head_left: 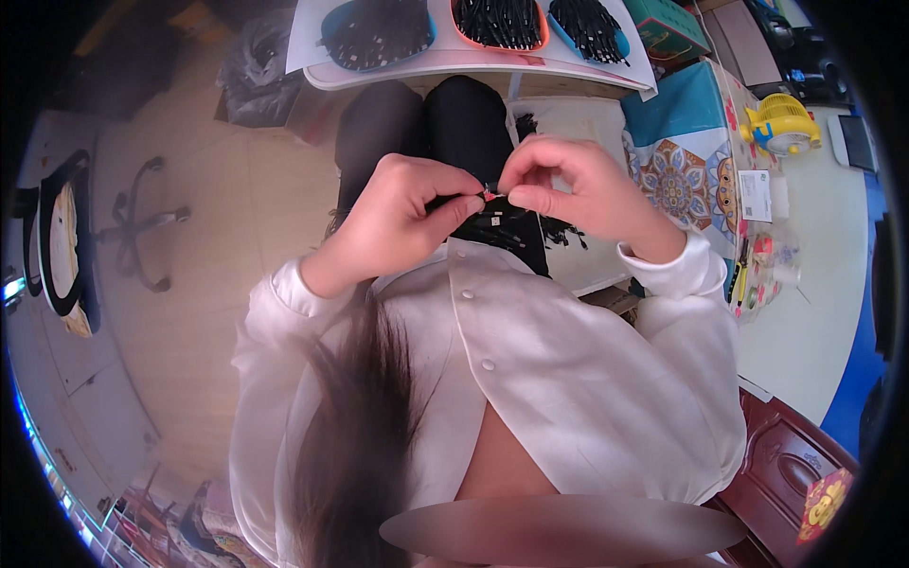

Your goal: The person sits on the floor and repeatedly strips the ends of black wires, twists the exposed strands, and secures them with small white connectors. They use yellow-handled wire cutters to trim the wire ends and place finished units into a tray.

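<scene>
Above my lap, my left hand (402,208) pinches a thin black cable (436,202) between thumb and fingertips. Where the two hands nearly meet, a small pinkish-red bit (490,195) shows at the cable's end. My right hand (578,189) is closed in a pinch at that same spot, its thumb and forefinger at the cable end; the exact piece it grips is too small to make out. Just below the hands, a pile of black cables (497,230) with small metal plugs lies across my thighs.
Ahead stands a white table (445,74) with a blue tray (434,33), an orange tray (547,36) and another blue tray (622,43), all heaped with black cables. At right, a yellow fan (784,123) and a phone (852,142) rest on a surface. A wheeled chair base (142,222) is at left.
</scene>
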